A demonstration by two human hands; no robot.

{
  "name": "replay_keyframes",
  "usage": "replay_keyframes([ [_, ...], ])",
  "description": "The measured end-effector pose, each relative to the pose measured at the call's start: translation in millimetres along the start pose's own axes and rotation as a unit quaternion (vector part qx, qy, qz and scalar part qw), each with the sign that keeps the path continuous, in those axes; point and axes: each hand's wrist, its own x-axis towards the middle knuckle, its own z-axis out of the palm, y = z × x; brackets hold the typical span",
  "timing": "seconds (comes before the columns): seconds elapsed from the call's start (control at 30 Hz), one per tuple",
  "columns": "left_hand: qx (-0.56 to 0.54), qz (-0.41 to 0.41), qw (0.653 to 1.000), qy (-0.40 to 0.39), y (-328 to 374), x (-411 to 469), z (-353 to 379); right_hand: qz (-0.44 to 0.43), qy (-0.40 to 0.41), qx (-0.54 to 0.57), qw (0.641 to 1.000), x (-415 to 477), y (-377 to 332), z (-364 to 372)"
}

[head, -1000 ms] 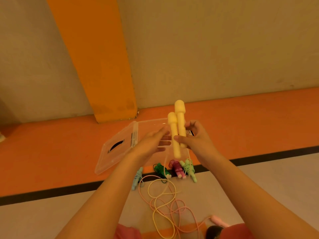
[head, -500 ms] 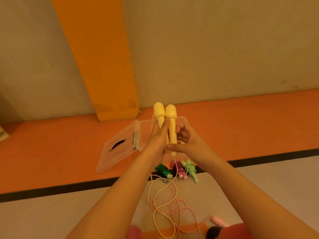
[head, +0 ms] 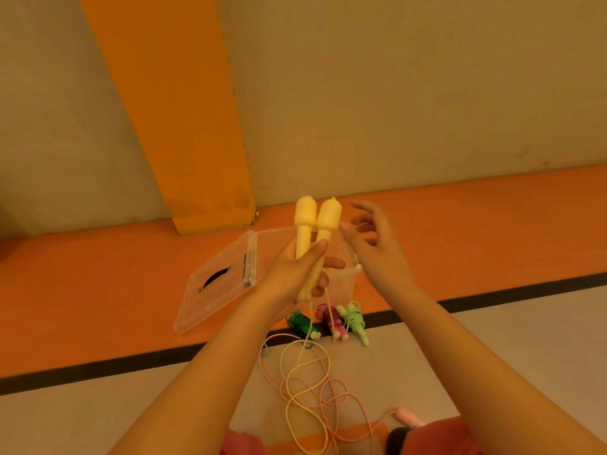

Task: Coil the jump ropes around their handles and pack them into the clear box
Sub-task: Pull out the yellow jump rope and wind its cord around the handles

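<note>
My left hand [head: 297, 274] grips the two yellow handles [head: 315, 224] side by side, heads pointing up. Their yellow rope [head: 295, 382] hangs down and lies in loose loops on the floor. My right hand [head: 371, 244] hovers just right of the handles, fingers spread, holding nothing. Behind my hands stands the clear box [head: 345, 284], with its lid [head: 216, 287] hinged open to the left. Three coiled ropes lie in front of the box: dark green [head: 302, 325], magenta [head: 330, 320] and light green [head: 354, 321].
A pink rope [head: 341, 399] tangles with the yellow loops, its handle [head: 409, 417] near my knee at the bottom right. A black line [head: 98, 366] splits the orange floor from the grey floor. An orange pillar [head: 184, 126] and a beige wall stand behind.
My right hand has let go of the yellow handles and moved off to the right with fingers spread. My left hand now holds both handles alone.
</note>
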Motion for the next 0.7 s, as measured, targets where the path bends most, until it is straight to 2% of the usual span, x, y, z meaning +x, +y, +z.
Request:
replay_keyframes([
  [0.1,-0.009,-0.024,0.998,-0.053,-4,-4,7,0.039,-0.059,0.055,0.996,0,1,-2],
  [0.23,0.04,-0.027,0.988,-0.145,-6,-8,14,0.104,-0.068,0.177,0.976,-1,-5,-3],
  [0.37,0.057,-0.028,0.986,-0.154,-7,-8,15,0.149,-0.127,0.188,0.963,-2,-9,-7],
  [0.57,0.052,-0.056,0.986,-0.147,-4,-7,18,0.131,-0.047,0.15,0.979,1,-14,-4],
  [0.7,0.071,-0.038,0.988,-0.135,1,-8,14,0.149,0.001,0.221,0.964,8,-11,-10],
])
